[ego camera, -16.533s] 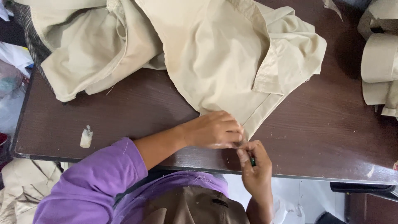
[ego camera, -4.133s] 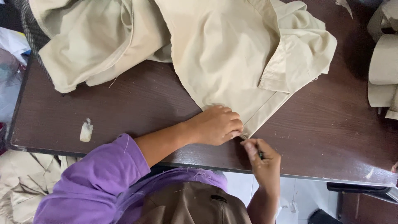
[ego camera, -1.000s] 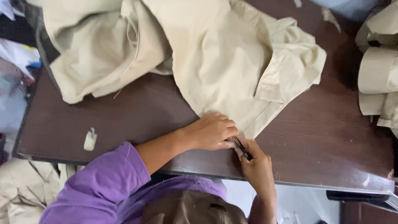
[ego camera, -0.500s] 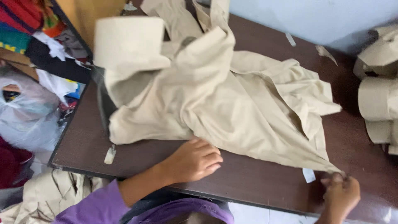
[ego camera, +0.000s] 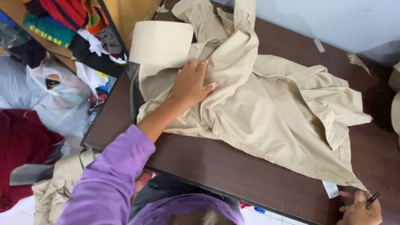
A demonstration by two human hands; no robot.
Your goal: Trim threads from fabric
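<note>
The left hand (ego camera: 191, 85) lay flat and open on the beige garment (ego camera: 266, 121) spread over the tabletop (ego camera: 216, 166). The right hand (ego camera: 359, 208), pinching small snips (ego camera: 372, 198), held its corner; best kept taut.

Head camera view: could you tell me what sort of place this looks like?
Probably a small garment or tailoring workshop. A beige garment is spread on a dark table, the right hand holds small snips, and folded clothes fill a shelf. The left hand presses the cloth.

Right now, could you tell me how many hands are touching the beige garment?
2: the left hand lies flat on the beige garment near its top; the right hand pinches its lower corner at the table edge.
</note>
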